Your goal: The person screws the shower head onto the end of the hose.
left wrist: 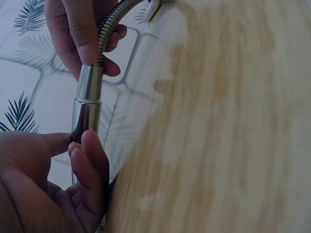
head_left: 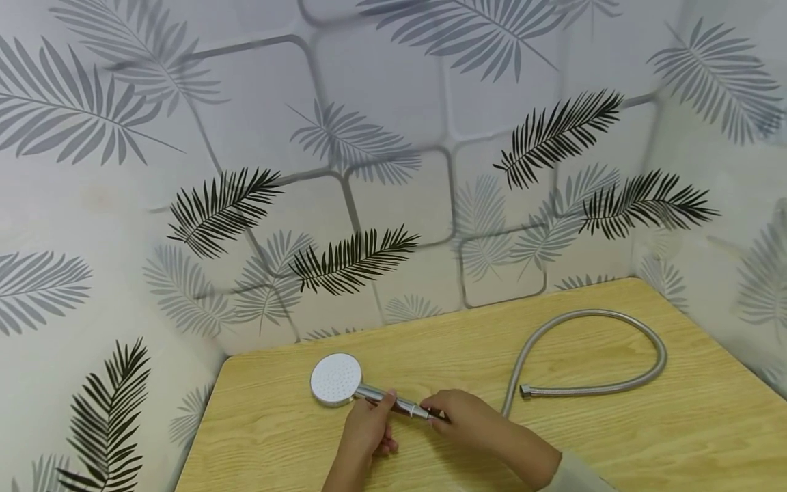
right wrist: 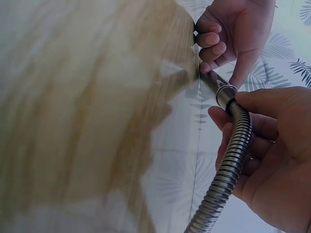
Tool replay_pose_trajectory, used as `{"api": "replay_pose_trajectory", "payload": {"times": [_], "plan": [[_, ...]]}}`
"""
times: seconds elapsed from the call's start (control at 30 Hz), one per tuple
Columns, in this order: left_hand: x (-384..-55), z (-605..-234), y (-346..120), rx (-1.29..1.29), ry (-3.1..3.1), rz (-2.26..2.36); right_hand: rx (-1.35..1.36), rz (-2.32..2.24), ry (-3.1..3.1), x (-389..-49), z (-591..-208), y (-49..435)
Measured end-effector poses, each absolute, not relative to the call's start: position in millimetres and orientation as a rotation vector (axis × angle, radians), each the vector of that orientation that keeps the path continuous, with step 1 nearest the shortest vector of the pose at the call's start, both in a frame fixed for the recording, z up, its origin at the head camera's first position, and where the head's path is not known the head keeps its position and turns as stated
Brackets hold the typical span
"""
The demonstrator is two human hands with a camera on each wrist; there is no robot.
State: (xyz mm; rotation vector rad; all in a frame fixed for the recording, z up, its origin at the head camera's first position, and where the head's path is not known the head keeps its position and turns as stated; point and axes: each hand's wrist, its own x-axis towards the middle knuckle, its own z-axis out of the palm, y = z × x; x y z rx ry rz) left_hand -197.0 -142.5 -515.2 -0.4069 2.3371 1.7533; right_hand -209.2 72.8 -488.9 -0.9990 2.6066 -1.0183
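Observation:
A chrome shower head [head_left: 335,379] with a round white face lies to the left, face up over the wooden table. My left hand [head_left: 365,427] grips its handle [left wrist: 87,116], thumb on one side and fingers on the other. At the handle's lower end, my right hand [head_left: 464,418] pinches the metal connector [right wrist: 225,96] of a ribbed flexible shower hose [right wrist: 223,174]. Connector and handle stand in line, end to end, in the left wrist view. From there the hose runs under my right forearm, which hides part of it.
The rest of the hose [head_left: 599,313] loops across the right side of the wooden table [head_left: 264,410]. Its other end has a hex nut [head_left: 525,391] and lies loose inside the loop. A leaf-patterned wall [head_left: 393,198] rises right behind the table's back edge.

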Motion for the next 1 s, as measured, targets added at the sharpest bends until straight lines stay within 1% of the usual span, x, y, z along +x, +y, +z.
{"api": "replay_pose_trajectory", "payload": {"times": [0.27,0.8,1.0], "plan": [[-193.7,-515.0,-140.8,-0.421,2.427,1.694,-0.958,-0.983,2.578,-206.4,-494.6,70.0],[-195.1,-518.6,-140.8,-0.399,2.487,1.623,-0.999,-0.88,2.589,-204.0,-497.4,73.6],[-196.2,-517.7,-139.6,-0.411,2.476,1.61,-0.949,-0.873,2.587,-203.5,-497.1,75.0]]}}
